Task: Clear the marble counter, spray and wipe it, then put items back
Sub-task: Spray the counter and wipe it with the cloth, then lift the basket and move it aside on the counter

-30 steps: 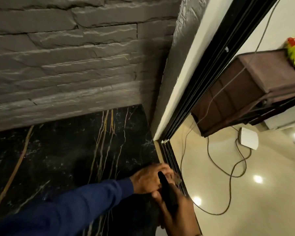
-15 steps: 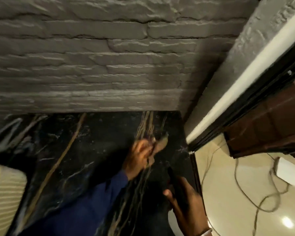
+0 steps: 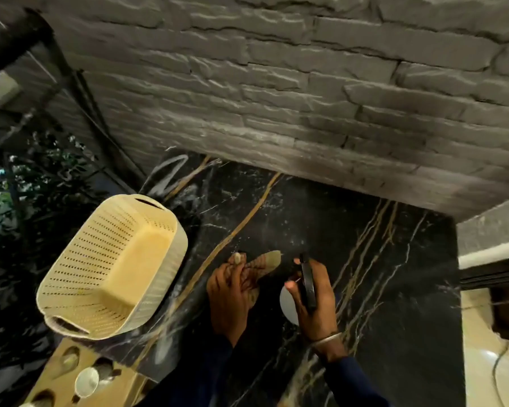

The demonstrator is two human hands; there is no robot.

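Marble desk point(image 3: 394, 289) is mid-spray: right hand point(image 3: 315, 301) grips the spray bottle point(image 3: 306, 283), left hand point(image 3: 232, 292) clutches a cloth point(image 3: 265, 264). Wiping the wet patch likely comes next.

Black gold-veined marble counter point(image 3: 379, 259) lies bare; brownish cloth point(image 3: 262, 264) bunched above it; dark-topped spray bottle point(image 3: 301, 284) held upright.

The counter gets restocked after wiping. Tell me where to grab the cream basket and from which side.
Take the cream perforated basket by the slot handle in its near rim, coming from the person's side. It lies tilted, mouth facing left, at the marble counter edge, so that handle looks closest and unobstructed.
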